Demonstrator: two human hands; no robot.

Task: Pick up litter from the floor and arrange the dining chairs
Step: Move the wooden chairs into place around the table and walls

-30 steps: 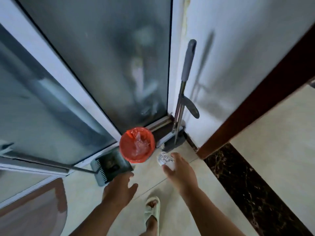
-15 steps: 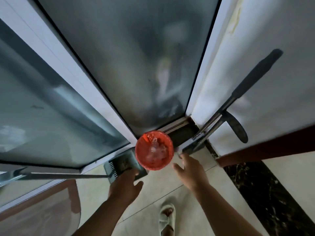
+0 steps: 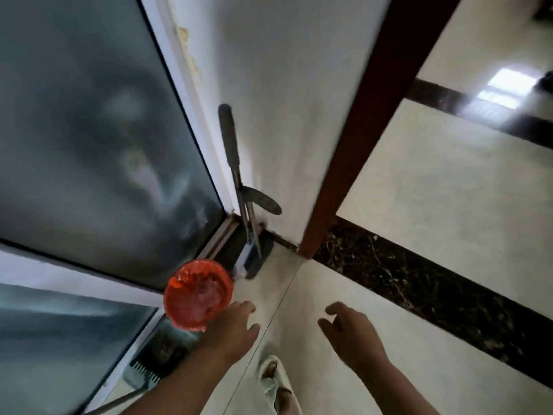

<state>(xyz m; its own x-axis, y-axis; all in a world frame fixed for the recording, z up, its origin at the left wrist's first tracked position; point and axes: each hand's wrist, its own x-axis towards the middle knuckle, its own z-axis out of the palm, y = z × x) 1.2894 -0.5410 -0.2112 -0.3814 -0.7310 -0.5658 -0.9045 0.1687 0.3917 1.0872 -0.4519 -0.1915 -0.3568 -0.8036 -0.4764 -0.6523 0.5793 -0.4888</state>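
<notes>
A small red waste bin (image 3: 197, 295) lined with a red bag stands on the floor against the glass door frame, with clear plastic litter inside. My left hand (image 3: 233, 330) hovers just to the right of the bin's rim, fingers apart and holding nothing. My right hand (image 3: 350, 330) is farther right over the pale floor tiles, fingers loosely spread and empty. No paper or other litter shows in either hand. No dining chairs are in view.
A grey squeeze mop (image 3: 245, 211) leans in the corner by the white wall. A dark dustpan (image 3: 161, 354) lies by the door frame under my left forearm. Frosted glass door (image 3: 98, 139) at left, brown door frame (image 3: 359, 124) at right, my slippered foot (image 3: 275, 387) below.
A second ago my right hand held a crumpled white paper near the bin; now it is empty and has drawn back to the right. The view has swung rightward.
</notes>
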